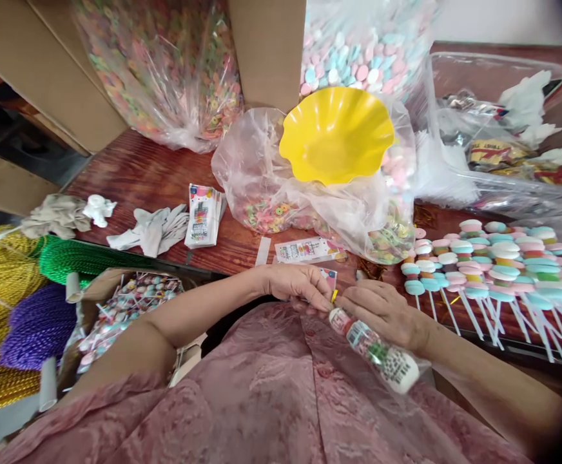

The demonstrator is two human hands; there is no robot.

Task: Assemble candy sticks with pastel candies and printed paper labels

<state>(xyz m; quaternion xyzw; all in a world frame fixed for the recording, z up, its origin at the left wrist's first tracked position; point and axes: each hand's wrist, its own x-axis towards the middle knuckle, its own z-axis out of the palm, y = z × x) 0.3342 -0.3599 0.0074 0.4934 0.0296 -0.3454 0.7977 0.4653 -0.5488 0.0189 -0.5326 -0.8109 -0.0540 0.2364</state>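
Note:
A wrapped candy skewer (375, 351) slants across my lap in a clear printed bag, its candies stacked in white, pink, blue and green. My left hand (300, 287) is closed at the gathered neck of the bag, thumb and finger pinched together. A short yellow twist tie (334, 296) sticks up between the two hands at that neck. My right hand (385, 312) is closed too, its fingers curled at the same neck, with the bag hanging below it. The stick and the exact grip of the fingertips are hidden.
Unwrapped candy skewers (494, 264) lie in a pile at right. A yellow scalloped bowl (336, 135) sits on open candy bags. Printed bags (204, 216) and white gloves (153, 231) lie at left. A box of wrapped skewers (131, 303) stands below, beside coloured tie spools (39, 322). Behind is a clear bin (503, 64).

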